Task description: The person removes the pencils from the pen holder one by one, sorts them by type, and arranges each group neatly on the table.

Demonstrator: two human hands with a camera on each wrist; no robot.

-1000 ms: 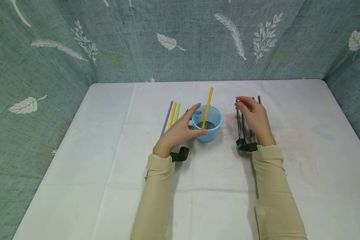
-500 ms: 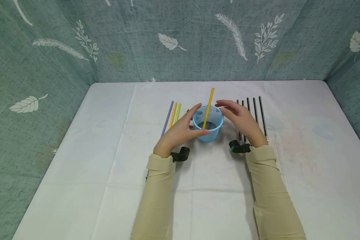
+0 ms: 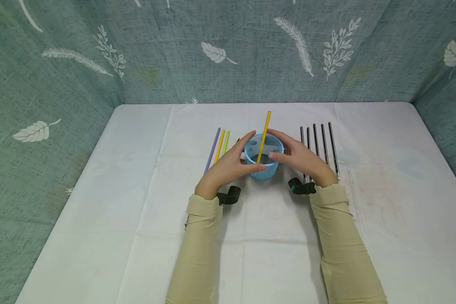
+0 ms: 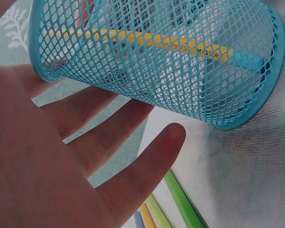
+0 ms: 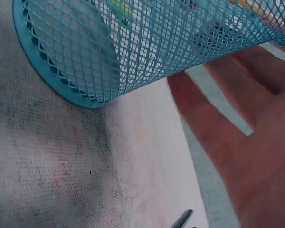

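Observation:
A blue mesh pen holder [image 3: 264, 171] stands upright on the table between both hands, with a yellow pencil [image 3: 264, 135] leaning in it. Printed lettering on that pencil [image 4: 180, 45] shows through the mesh in the left wrist view. My left hand [image 3: 232, 162] holds the holder's left side, thumb at the near rim and fingers behind. From the right, my right hand [image 3: 302, 156] holds the other side in a matching way. In the right wrist view, its fingers [image 5: 204, 118] lie against the mesh [image 5: 147, 57].
Left of the holder lie a purple pencil [image 3: 212, 150], a yellow pencil [image 3: 219, 145] and a light green pencil [image 3: 226, 141], plus a green pencil [image 4: 183, 199]. Several slim dark sticks [image 3: 324, 143] lie side by side at right. A patterned curtain [image 3: 228, 76] hangs behind the table.
My right hand has moved left from the dark sticks to the pen holder and now holds its right side. My left hand has stayed on the holder.

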